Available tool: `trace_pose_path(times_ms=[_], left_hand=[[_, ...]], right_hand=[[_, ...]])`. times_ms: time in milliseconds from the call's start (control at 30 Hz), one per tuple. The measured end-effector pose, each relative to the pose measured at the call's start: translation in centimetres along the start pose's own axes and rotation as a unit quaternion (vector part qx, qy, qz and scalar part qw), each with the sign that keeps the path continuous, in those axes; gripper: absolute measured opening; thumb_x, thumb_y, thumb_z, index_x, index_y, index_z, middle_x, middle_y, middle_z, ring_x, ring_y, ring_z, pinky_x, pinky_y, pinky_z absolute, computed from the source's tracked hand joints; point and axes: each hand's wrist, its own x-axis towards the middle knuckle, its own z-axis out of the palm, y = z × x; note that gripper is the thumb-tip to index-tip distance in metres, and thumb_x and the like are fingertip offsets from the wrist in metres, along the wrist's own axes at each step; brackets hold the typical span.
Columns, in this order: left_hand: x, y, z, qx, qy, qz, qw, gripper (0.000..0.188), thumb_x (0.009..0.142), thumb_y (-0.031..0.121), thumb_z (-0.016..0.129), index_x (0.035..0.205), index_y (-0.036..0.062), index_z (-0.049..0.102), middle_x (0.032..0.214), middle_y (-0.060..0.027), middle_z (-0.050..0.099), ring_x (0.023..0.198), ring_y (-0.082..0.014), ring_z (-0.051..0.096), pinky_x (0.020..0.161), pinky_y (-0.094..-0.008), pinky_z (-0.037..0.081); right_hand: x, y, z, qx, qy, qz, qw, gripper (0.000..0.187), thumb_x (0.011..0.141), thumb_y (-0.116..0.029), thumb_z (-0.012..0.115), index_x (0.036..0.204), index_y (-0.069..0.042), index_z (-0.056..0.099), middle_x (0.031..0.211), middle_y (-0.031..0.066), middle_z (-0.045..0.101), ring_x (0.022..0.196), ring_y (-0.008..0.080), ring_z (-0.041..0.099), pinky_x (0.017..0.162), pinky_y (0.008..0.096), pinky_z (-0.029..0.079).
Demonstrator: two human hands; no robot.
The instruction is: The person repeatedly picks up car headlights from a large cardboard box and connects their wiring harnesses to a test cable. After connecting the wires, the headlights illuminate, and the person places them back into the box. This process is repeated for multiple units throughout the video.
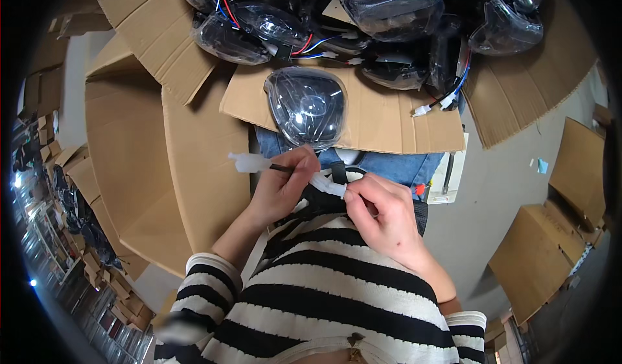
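In front of my lap, my left hand (288,179) is closed in a pinch on a thin dark cable-like piece (280,168). A whitish, translucent plastic piece (249,162) sticks out to the left of that hand. Between my hands is a white plastic connector-like piece (328,186); my right hand (382,208) pinches its right end between thumb and finger. Just beyond my left hand, a clear-fronted lamp (308,108) in plastic wrap lies on a cardboard flap (389,127). My fingers partly hide how the small pieces join.
Several wrapped lamps (392,11) with red, blue and white wires are piled at the far side. An open, deep cardboard box (139,170) stands at my left. More cardboard boxes (541,254) are on the grey floor (479,189) at the right.
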Motion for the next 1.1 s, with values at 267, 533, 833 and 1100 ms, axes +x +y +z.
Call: trace_pose_path(times_ms=[267,533,833,1100], left_hand=[[0.1,-0.8,0.8,0.121,-0.012,0.003,0.993,0.017,0.088,0.013,0.043,0.078,-0.0003,0.048,0.064,-0.0029,0.039,0.059,-0.01,0.035,0.054,-0.0243,0.032],[0.3,1.6,0.3,0.107,-0.051,0.047,0.992,0.033,0.085,0.002,0.034,0.115,0.0022,0.046,0.074,-0.0025,0.046,0.065,-0.0086,0.042,0.063,-0.0208,0.036],[0.4,2.2,-0.6,0.17,-0.098,0.063,0.979,0.045,0.073,-0.011,0.044,0.114,0.0044,0.05,0.072,-0.0071,0.054,0.067,-0.0167,0.055,0.065,-0.025,0.044],[0.3,1.8,-0.5,0.298,-0.078,0.149,0.94,0.053,0.064,-0.01,0.052,0.113,0.0086,0.052,0.074,-0.0081,0.058,0.067,-0.0234,0.057,0.061,-0.0312,0.046]], right_hand=[[0.3,1.0,0.3,-0.093,0.041,-0.051,0.993,0.004,0.071,-0.005,0.057,0.072,-0.002,0.054,0.065,0.0101,0.05,0.059,0.0266,0.052,0.053,0.0346,0.041],[-1.8,0.9,-3.0,0.1,-0.022,0.127,0.987,0.008,0.078,-0.004,0.052,0.085,0.0,0.055,0.061,0.0082,0.054,0.053,0.0156,0.054,0.051,0.0272,0.041],[-1.4,-0.6,-3.7,0.131,-0.075,0.099,0.984,0.008,0.076,-0.006,0.056,0.083,-0.003,0.054,0.054,0.0015,0.049,0.045,0.0104,0.045,0.045,0.0233,0.035],[-1.3,-1.4,-3.1,0.107,-0.046,0.022,0.993,0.008,0.072,-0.004,0.06,0.077,-0.003,0.055,0.06,0.0034,0.046,0.05,0.012,0.04,0.045,0.0253,0.032]])
